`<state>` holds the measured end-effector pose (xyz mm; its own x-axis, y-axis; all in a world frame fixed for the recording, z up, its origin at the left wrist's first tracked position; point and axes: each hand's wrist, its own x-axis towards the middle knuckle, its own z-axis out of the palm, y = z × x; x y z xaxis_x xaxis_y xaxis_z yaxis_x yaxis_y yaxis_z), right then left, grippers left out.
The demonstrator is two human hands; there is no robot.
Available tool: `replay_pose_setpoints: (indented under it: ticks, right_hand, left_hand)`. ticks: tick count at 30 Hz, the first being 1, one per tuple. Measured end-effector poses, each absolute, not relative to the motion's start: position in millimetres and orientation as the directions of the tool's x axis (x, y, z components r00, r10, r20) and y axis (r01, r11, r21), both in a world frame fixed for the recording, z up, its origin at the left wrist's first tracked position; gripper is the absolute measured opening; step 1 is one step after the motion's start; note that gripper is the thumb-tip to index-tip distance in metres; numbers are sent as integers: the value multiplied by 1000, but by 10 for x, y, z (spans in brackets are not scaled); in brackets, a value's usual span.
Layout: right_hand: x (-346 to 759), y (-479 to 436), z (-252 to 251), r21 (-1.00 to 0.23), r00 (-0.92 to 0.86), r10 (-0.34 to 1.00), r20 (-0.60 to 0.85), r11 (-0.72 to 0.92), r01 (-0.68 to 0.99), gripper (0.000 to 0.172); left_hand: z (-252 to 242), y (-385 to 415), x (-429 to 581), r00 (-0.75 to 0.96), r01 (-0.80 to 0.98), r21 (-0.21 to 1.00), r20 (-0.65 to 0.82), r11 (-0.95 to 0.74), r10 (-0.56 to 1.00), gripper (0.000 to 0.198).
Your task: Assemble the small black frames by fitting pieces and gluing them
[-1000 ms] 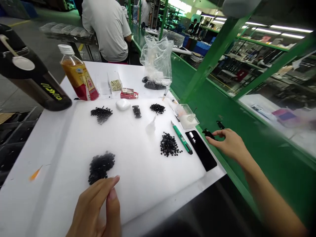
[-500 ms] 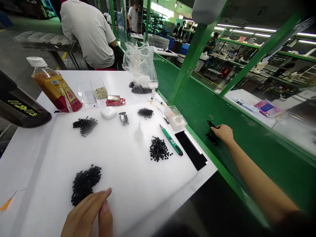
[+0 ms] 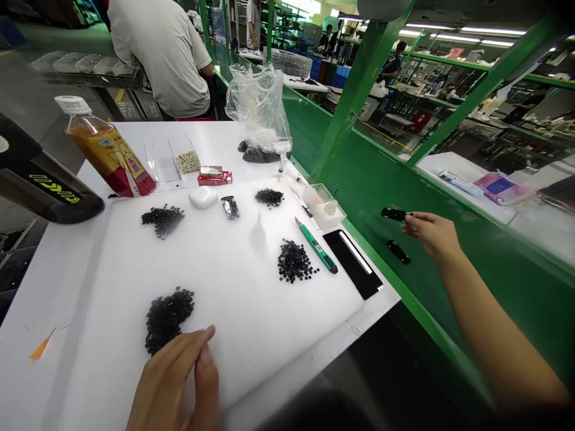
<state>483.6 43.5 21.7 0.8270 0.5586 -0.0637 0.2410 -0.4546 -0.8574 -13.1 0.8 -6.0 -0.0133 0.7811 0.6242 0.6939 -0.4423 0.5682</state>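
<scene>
My left hand [image 3: 179,377] hovers or rests low over the white work board [image 3: 238,299], fingers stretched forward and loosely bent, the thumb close below the index finger; nothing shows in it. Just beyond it lies a heap of small black square pieces [image 3: 168,314], partly hidden by the hand. My right hand [image 3: 431,232] reaches out to the right over the green belt surface [image 3: 368,203]. Its thumb and fingers pinch one end of a small elongated glossy black part [image 3: 393,214]. A similar black part [image 3: 398,252] lies on the green surface below it.
More black heaps [image 3: 296,261] dot the board. A green utility knife [image 3: 317,244] and a black flat panel [image 3: 353,263] lie at right. Behind stand a drink bottle [image 3: 110,152], a dark bottle [image 3: 49,179] and a plastic bag [image 3: 260,108]. A co-worker [image 3: 159,57] sits beyond.
My right hand has shifted right with one black part, which is now apart from the other on the green surface. The left hand keeps its pose while the view shifts slightly.
</scene>
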Motion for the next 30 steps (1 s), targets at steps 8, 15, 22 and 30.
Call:
replay_pose_setpoints:
  ticks: [8,15,22,30]
  right_hand:
    - [3093,78,756,-936,297,954,35,-72,344,32]
    - [1744,549,403,-841,-348,936,45,224,493,13]
    - [1997,649,329,-631,-160,951,264,296,717,20]
    - [2343,529,304,-421,-245,968,62,248,873,16]
  left_hand:
    - [-79,21,-129,104,677,474,695,-563,711,26]
    - [-82,0,-130,142,644,509,654,-571,744,27]
    - [-62,13,-107,266,676,463,572,-573,776,31]
    - [-78,21,-110,362,673,432,516,-601,776,31]
